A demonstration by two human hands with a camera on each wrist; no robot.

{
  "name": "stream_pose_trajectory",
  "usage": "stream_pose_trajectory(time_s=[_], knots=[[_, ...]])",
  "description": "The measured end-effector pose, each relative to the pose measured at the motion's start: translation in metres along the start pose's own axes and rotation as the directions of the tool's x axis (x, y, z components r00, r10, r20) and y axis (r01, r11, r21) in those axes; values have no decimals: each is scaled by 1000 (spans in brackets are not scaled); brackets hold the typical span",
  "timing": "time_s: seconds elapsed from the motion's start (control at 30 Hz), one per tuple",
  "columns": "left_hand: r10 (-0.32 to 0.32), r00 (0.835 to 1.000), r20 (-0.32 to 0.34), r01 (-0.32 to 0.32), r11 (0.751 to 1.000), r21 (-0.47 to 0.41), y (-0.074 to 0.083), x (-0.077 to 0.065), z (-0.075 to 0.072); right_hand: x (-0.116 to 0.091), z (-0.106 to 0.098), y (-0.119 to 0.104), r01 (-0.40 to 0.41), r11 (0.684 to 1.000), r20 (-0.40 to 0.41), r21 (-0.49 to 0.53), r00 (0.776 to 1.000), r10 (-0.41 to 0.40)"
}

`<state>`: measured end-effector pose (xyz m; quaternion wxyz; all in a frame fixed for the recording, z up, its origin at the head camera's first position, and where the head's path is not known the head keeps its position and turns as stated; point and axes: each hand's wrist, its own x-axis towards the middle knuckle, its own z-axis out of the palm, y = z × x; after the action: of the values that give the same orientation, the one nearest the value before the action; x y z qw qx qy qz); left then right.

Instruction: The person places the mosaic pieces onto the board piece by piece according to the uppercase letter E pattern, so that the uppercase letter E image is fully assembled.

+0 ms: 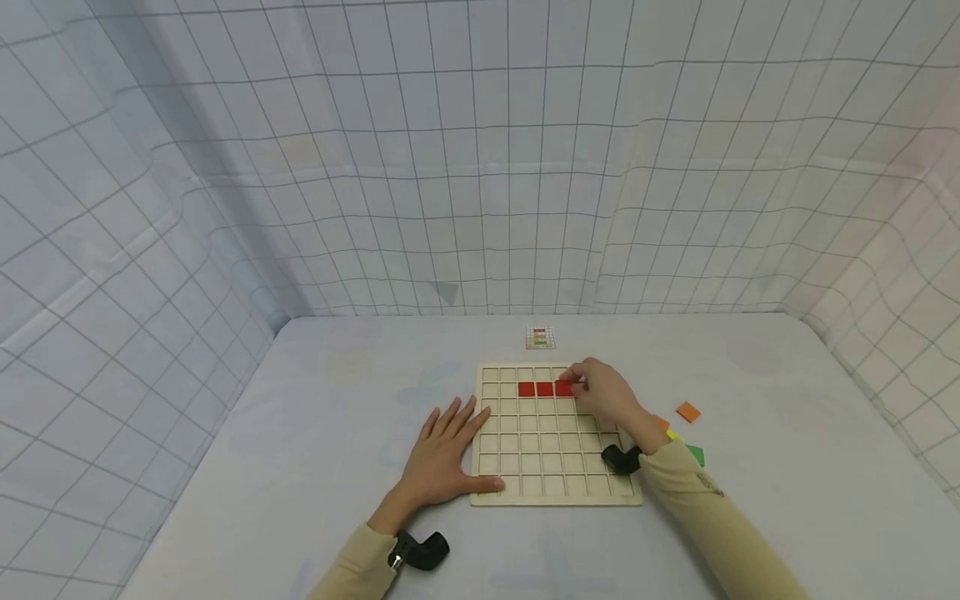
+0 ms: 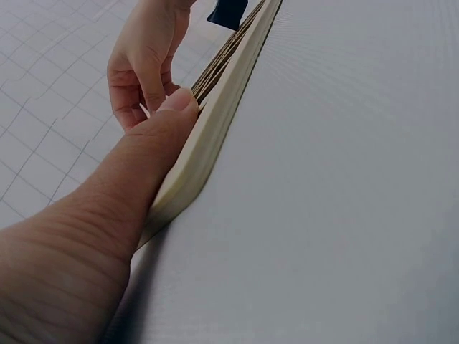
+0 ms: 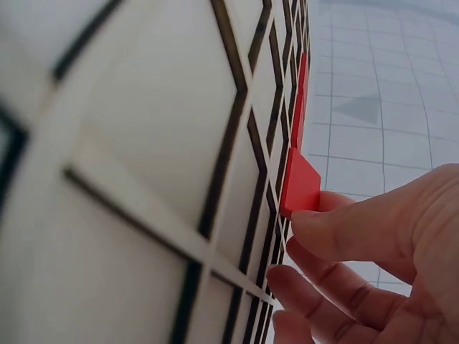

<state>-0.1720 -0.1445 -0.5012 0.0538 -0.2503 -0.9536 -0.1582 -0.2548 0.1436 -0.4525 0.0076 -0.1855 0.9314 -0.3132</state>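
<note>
A pale wooden grid board (image 1: 528, 462) lies flat on the table. Two red square tiles (image 1: 535, 389) sit side by side in its second row from the far edge. Just right of them, my right hand (image 1: 603, 393) pinches a third red tile (image 3: 301, 185) between thumb and fingers, low at the grid and slightly tilted in the right wrist view. My left hand (image 1: 440, 461) lies spread at the board's left side, fingertips on the edge. Its thumb (image 2: 161, 129) presses on the near left corner of the frame.
An orange tile (image 1: 687, 412) lies right of the board. Closer in, a green tile (image 1: 696, 455) and other orange and yellow pieces are partly hidden by the right forearm. Beyond the board is a small card (image 1: 540, 337) with a printed coloured grid. Gridded white curtains surround the table.
</note>
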Motion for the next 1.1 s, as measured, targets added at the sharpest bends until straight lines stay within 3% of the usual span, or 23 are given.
stream_pose_trajectory(time_s=[0.23,0.63,0.9,1.1], knots=[[7,1000,-15,-7,1000,-10,2,-1,-1,-2,0,5,3,999,24,-39,1000,-2],[-2,1000,-7,2,1000,0,3,0,-2,-14,-5,6,144,987,100,-68,985,-137],[-16,1000,14,16,1000,2,3,0,-1,-28,-14,18,155,983,73,96,984,-162],[-9,1000,-2,9,1000,-12,3,0,-3,-41,-29,34,116,989,15,96,993,-118]])
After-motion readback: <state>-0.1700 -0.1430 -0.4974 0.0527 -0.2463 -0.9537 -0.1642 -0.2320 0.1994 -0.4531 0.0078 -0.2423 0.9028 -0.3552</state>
